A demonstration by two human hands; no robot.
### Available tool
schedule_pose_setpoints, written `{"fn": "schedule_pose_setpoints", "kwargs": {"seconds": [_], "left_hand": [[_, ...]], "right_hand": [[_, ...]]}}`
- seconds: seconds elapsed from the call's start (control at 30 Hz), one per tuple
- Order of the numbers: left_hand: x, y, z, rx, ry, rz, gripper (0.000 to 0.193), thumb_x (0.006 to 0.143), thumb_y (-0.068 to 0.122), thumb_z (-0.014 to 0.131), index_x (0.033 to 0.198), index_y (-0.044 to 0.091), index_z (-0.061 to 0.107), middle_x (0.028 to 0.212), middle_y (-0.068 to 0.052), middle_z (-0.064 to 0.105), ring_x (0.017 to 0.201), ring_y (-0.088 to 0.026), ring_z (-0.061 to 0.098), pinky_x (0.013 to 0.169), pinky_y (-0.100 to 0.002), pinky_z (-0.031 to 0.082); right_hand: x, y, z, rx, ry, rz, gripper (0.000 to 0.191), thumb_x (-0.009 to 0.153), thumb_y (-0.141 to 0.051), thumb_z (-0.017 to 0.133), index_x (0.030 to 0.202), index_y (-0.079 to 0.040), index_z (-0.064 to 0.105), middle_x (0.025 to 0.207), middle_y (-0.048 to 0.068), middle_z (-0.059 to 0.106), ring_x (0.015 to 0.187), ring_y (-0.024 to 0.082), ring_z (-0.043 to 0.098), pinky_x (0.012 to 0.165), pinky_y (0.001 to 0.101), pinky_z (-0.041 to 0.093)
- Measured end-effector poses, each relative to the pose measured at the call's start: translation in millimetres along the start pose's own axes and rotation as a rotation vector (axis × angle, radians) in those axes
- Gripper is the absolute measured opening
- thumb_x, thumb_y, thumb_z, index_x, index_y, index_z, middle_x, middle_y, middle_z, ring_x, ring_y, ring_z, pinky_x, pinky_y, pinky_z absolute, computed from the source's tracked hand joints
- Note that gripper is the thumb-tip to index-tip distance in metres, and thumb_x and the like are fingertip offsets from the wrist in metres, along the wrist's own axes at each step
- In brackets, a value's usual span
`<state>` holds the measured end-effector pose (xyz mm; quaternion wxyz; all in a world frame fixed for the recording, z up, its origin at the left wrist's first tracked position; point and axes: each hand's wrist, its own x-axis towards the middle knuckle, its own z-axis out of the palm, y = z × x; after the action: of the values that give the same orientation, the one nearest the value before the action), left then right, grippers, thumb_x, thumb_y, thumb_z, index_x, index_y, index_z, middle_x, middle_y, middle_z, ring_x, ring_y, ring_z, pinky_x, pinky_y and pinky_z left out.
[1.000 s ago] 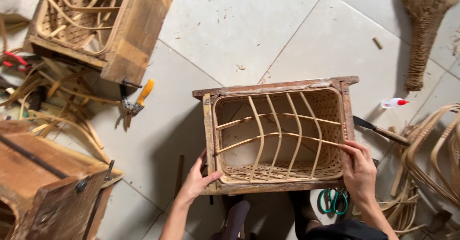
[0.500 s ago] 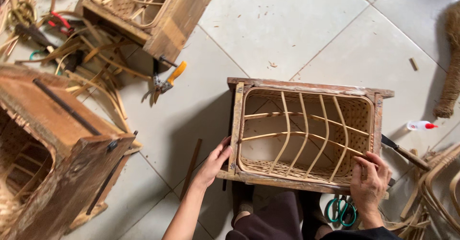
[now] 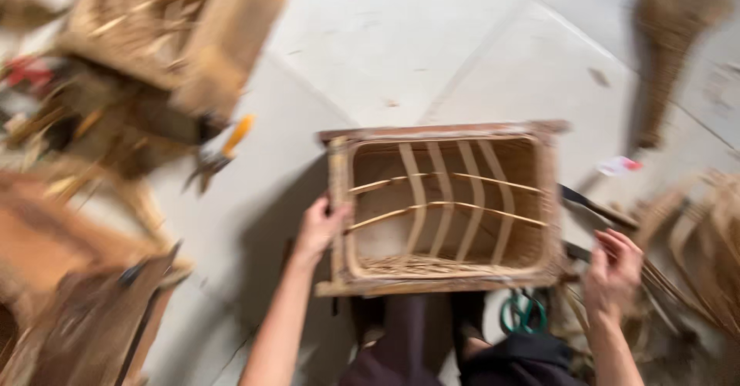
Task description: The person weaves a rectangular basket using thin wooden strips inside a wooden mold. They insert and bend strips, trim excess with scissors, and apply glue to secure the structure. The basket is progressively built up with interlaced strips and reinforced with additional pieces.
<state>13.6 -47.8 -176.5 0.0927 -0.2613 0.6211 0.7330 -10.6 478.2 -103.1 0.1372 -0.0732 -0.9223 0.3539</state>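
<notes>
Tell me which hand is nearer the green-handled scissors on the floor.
Right. The right hand hovers just above-right of the green-handled scissors; the left hand grips the wicker basket frame at its far left edge.

The basket frame [image 3: 443, 205] sits on the floor [image 3: 401, 47] near its near edge; another frame [image 3: 166, 35] lies toward the far-left corner, pliers [image 3: 220, 151] between them, scissors [image 3: 523, 313] just before it.

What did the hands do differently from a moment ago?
The right hand has let go of the basket and moved off to its right, beside the loose cane strips. The left hand still grips the basket's left edge. The scissors stay on the floor.
</notes>
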Motion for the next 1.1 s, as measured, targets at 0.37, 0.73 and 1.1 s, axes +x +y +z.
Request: {"fn": "schedule_pose_setpoints", "kwargs": {"seconds": [0.37, 0.73, 1.1], "left_hand": [[-22.4, 10.5, -4.5, 0.059, 0.059, -0.162, 0.055, 0.089, 0.025, 0.075, 0.136, -0.002, 0.062, 0.126, -0.009, 0.071, 0.114, -0.016, 0.063, 0.104, -0.032, 0.045], [-36.9, 5.3, 0.0, -0.049, -0.043, -0.121, 0.066, 0.080, 0.017, 0.081, 0.140, 0.001, 0.058, 0.127, -0.011, 0.069, 0.113, -0.019, 0.063, 0.102, -0.036, 0.049], [-20.4, 31.6, 2.5, 0.005, -0.022, -0.071, 0.082, 0.075, 0.022, 0.087, 0.147, 0.000, 0.052, 0.128, -0.011, 0.071, 0.115, -0.017, 0.066, 0.102, -0.033, 0.051]], "right_hand": [[-50.3, 65.5, -39.8, -0.217, -0.336, 0.515, 0.042, 0.088, -0.030, 0.076, 0.119, -0.003, 0.065, 0.110, 0.016, 0.073, 0.096, 0.026, 0.072, 0.085, 0.0385, 0.058], [-28.9, 64.8, -28.4, -0.275, -0.224, 0.502, 0.046, 0.094, -0.030, 0.066, 0.125, 0.003, 0.058, 0.103, 0.022, 0.070, 0.093, 0.034, 0.070, 0.085, 0.0461, 0.057], [61.5, -58.8, -24.6, 0.076, -0.506, 0.363, 0.037, 0.098, -0.015, 0.057, 0.131, -0.003, 0.049, 0.098, 0.012, 0.063, 0.064, 0.021, 0.058, 0.051, 0.0357, 0.052]]}}
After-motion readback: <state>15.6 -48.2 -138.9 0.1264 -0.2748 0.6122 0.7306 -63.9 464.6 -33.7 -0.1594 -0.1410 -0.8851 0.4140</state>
